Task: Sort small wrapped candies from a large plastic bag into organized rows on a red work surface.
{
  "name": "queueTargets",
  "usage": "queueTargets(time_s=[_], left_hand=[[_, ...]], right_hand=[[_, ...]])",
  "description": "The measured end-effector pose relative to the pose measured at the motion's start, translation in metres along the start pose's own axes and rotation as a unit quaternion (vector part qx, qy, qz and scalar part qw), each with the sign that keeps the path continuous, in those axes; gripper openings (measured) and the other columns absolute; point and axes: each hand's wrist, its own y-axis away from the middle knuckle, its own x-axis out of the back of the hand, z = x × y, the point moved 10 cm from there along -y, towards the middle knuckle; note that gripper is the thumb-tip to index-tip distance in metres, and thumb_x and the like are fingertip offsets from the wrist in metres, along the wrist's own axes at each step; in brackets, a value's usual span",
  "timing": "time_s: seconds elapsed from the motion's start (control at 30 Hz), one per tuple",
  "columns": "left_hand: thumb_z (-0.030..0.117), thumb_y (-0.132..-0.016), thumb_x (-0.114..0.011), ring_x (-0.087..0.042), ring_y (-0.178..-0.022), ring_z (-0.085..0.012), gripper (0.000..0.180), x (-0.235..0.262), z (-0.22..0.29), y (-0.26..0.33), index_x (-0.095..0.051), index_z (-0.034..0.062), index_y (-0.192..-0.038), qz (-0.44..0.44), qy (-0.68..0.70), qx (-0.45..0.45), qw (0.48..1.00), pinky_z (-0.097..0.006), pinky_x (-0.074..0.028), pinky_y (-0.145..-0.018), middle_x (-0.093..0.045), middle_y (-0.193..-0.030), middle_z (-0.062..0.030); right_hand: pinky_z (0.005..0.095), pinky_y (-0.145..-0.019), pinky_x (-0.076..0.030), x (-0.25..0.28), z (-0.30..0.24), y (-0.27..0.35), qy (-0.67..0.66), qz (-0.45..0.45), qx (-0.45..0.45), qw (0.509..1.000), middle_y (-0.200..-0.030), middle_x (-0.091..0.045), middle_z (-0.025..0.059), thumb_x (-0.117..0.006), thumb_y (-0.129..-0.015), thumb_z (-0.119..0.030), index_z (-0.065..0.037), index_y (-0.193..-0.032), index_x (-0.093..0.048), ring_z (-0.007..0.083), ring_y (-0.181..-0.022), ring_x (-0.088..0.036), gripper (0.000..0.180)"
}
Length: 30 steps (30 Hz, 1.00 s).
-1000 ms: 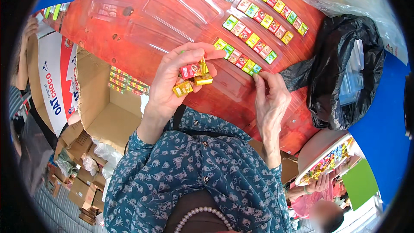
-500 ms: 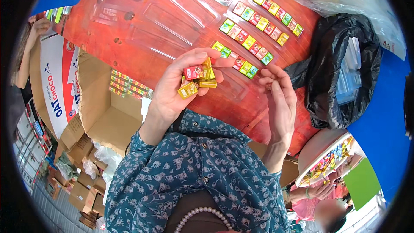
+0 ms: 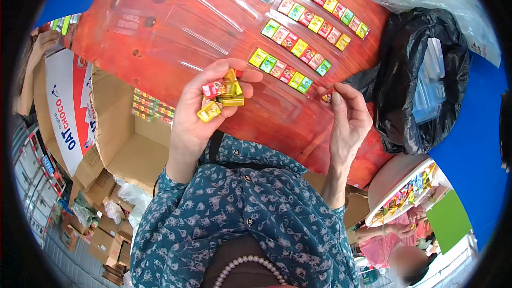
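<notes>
My left hand [image 3: 188, 108] is turned up, its fingers curled round several small wrapped candies [image 3: 231, 89], yellow-gold and red. Between the thumb and fingertips of my right hand [image 3: 349, 120] is one small red-wrapped candy [image 3: 327, 95], partly hidden by the fingers. That hand is just beside the lower right end of the nearest filled row of candies [image 3: 281, 69]. Red, yellow, green and pink pieces stand side by side in this row. Beyond it lie further filled rows [image 3: 296, 45] in clear plastic trays. A bare stretch of clear tray [image 3: 274, 101] lies between my hands.
Clear moulded trays [image 3: 205, 29] cover much of the red table [image 3: 114, 58]. At right stand a black bag [image 3: 394, 90] of clear plastic pieces and a white tub [image 3: 378, 189] of candies. An open cardboard box [image 3: 120, 128] is at left. Other people's hands [image 3: 45, 42] show at the edges.
The red candy now shows between my right thumb and fingers, where no candy was clearly visible before. My left hand has shifted left with its candies. The whole view has moved slightly.
</notes>
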Motion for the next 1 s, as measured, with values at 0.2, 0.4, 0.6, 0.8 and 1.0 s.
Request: queueTargets(time_s=[0.2,0.4,0.6,0.8,1.0], left_hand=[[0.024,-0.094,-0.049,-0.066,-0.084,-0.0174,0.030,-0.001,-0.005,-0.006,-0.057,-0.0005,-0.110,0.004,-0.012,-0.001,1.000,-0.018,-0.050,-0.047,-0.064,-0.106,-0.0210],[0.024,-0.093,-0.050,-0.067,-0.084,-0.0183,0.029,-0.003,-0.005,-0.006,-0.058,-0.0001,-0.109,-0.004,0.000,0.002,1.000,-0.018,-0.050,-0.048,-0.064,-0.107,-0.0219],[0.027,-0.095,-0.046,-0.068,-0.086,-0.0213,0.034,-0.010,-0.007,-0.003,-0.058,0.0006,-0.113,0.018,-0.007,0.008,1.000,-0.022,-0.050,-0.050,-0.063,-0.111,-0.0226],[0.029,-0.096,-0.043,-0.068,-0.087,-0.0234,0.038,-0.022,-0.016,-0.003,-0.058,0.0006,-0.115,-0.029,0.002,0.055,0.998,-0.024,-0.051,-0.052,-0.065,-0.110,-0.0191],[0.030,-0.096,-0.044,-0.068,-0.090,-0.0253,0.039,-0.026,-0.021,-0.004,-0.058,0.0006,-0.116,-0.031,0.002,0.081,0.996,-0.025,-0.053,-0.054,-0.066,-0.110,-0.0161]], right_hand=[[0.0210,-0.076,-0.048,0.008,0.004,-0.001,0.064,-0.010,0.006,0.998,-0.090,-0.065,0.0038,-0.059,-0.089,0.002,0.003,-0.095,-0.064,0.0100,-0.080,-0.061,0.008],[0.0236,-0.070,-0.046,-0.003,-0.009,0.001,0.152,-0.008,0.062,0.986,-0.083,-0.060,0.0057,-0.060,-0.088,0.001,0.002,-0.096,-0.064,0.0128,-0.076,-0.058,0.010],[0.0293,-0.069,-0.045,-0.035,-0.024,0.007,0.246,-0.082,0.124,0.958,-0.081,-0.055,0.0119,-0.056,-0.088,0.002,-0.001,-0.101,-0.063,0.0207,-0.075,-0.056,0.015],[0.0229,-0.066,-0.042,-0.046,0.004,0.014,-0.139,-0.149,-0.128,0.971,-0.081,-0.056,0.0025,-0.047,-0.094,-0.004,0.000,-0.095,-0.061,0.0108,-0.072,-0.053,0.014],[0.0212,-0.062,-0.042,-0.061,-0.014,0.017,-0.254,-0.191,-0.106,0.942,-0.084,-0.054,0.0013,-0.049,-0.095,-0.007,0.000,-0.094,-0.059,0.0096,-0.071,-0.051,0.012]])
